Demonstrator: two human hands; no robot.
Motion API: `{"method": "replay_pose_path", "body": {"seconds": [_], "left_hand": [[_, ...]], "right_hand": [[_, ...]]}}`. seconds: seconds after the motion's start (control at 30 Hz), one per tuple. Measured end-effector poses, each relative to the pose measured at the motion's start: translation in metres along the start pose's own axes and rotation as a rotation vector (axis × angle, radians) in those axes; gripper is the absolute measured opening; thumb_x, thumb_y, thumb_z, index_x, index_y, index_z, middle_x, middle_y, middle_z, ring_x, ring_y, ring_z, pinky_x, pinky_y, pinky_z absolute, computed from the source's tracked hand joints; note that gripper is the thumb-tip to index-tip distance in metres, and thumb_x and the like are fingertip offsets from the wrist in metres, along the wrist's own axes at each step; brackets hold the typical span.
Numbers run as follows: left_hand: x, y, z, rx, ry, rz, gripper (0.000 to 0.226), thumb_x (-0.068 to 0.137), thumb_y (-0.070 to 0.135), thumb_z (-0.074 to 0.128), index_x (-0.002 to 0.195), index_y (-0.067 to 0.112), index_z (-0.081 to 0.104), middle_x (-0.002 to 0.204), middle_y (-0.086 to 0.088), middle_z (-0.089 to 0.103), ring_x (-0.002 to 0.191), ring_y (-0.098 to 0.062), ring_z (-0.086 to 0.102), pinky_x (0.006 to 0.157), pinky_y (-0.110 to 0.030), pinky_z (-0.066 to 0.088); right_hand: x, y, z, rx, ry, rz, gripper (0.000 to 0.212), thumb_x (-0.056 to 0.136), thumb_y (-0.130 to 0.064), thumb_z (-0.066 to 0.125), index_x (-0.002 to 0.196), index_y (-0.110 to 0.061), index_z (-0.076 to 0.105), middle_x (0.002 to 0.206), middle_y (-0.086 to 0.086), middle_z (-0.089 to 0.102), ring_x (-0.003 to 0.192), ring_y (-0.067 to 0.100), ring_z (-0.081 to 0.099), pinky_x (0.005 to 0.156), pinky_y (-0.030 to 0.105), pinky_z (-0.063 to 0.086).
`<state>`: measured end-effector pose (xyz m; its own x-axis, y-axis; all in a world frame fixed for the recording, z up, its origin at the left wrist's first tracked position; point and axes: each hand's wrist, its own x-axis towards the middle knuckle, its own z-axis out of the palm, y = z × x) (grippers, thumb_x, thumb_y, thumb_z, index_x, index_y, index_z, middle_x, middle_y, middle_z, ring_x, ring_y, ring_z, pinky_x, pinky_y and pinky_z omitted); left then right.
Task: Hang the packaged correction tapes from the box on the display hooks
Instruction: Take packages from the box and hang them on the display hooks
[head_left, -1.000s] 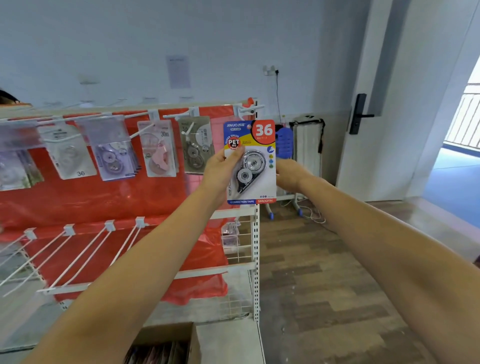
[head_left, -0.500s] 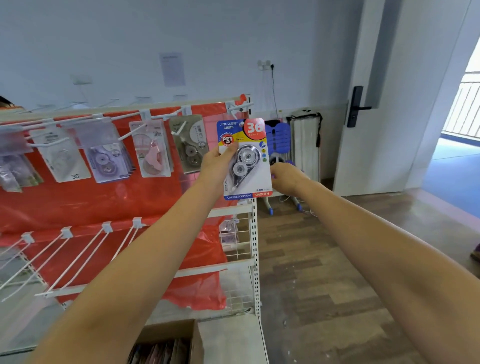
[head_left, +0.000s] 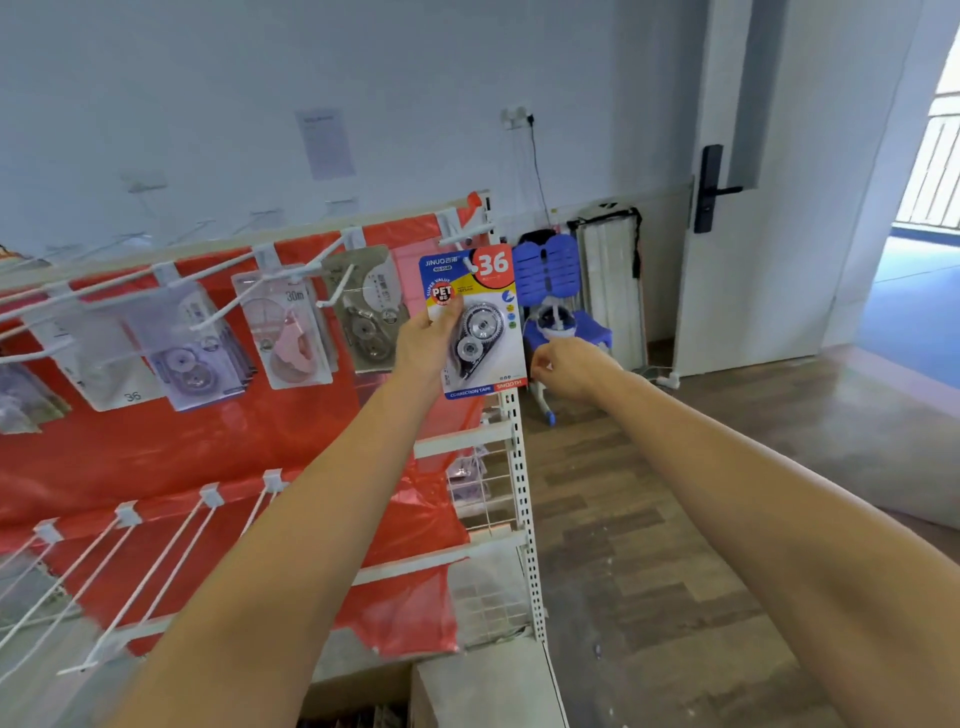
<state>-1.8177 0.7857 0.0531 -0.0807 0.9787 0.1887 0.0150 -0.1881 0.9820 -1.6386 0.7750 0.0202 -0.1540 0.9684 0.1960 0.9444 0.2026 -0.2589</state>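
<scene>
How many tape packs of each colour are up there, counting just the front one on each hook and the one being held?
Blue-and-red pack, held in the left hand: 1
Grey pack: 1
Pink pack: 1
Purple pack: 1
White pack marked 36: 1
Total: 5
Packs at the far left edge are too blurred to count.

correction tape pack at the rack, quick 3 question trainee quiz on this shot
1. Which hand holds the correction tape pack?
2. True or false: the right hand also grips the pack.
3. The hook nearest the pack is: A) in the top row, B) in the bottom row.

Key: 1. left; 2. false, its curled fingers sit just beside the pack, holding nothing; 3. A
</scene>
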Motion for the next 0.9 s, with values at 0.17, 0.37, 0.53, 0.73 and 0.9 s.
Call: {"method": "replay_pose_path", "body": {"seconds": [0.17,0.37,0.53,0.73,0.9], "left_hand": [[0.036,-0.006,0.001,0.007,0.004,-0.01,0.014,0.091,0.03,0.062,0.08,0.022,0.065,0.101,-0.01,0.069,0.099,-0.028,0.066,0.093,-0.046,0.051],[0.072,-0.014,0.008,0.018,0.006,-0.017,0.017,0.092,0.032,0.06,0.081,0.019,0.065,0.1,-0.007,0.069,0.093,-0.024,0.066,0.09,-0.041,0.053],[0.091,-0.017,0.015,-0.026,0.024,-0.058,0.019,0.092,0.034,0.059,0.096,0.016,0.063,0.095,-0.004,0.066,0.081,-0.017,0.062,0.069,-0.024,0.049],[0.106,-0.017,0.019,-0.075,0.015,-0.118,0.027,0.091,0.033,0.06,0.107,0.012,0.064,0.096,-0.004,0.067,0.071,-0.012,0.063,0.055,-0.02,0.048],[0.107,-0.024,0.015,-0.033,-0.046,-0.16,0.025,0.09,0.042,0.059,0.092,0.018,0.061,0.092,-0.003,0.067,0.083,-0.019,0.063,0.079,-0.033,0.051]], "right_hand": [[0.015,0.007,0.006,-0.029,-0.025,0.054,0.025,0.094,-0.019,0.041,0.097,-0.006,0.062,0.098,0.013,0.062,0.083,0.026,0.054,0.069,0.031,0.037],[0.033,0.018,0.001,-0.047,-0.019,0.112,0.029,0.097,-0.023,0.039,0.103,-0.008,0.063,0.099,0.011,0.062,0.094,0.03,0.059,0.076,0.034,0.045],[0.048,0.016,0.0,-0.073,-0.007,0.123,0.029,0.098,-0.027,0.04,0.105,-0.011,0.063,0.102,0.011,0.063,0.096,0.03,0.059,0.077,0.035,0.045],[0.061,0.013,0.005,-0.068,-0.041,0.146,0.029,0.098,-0.027,0.04,0.106,-0.011,0.062,0.105,0.012,0.063,0.097,0.03,0.059,0.082,0.037,0.048],[0.067,0.012,0.007,-0.044,-0.084,0.136,0.024,0.096,-0.024,0.04,0.096,-0.011,0.06,0.108,0.011,0.064,0.095,0.028,0.06,0.086,0.04,0.05]]}}
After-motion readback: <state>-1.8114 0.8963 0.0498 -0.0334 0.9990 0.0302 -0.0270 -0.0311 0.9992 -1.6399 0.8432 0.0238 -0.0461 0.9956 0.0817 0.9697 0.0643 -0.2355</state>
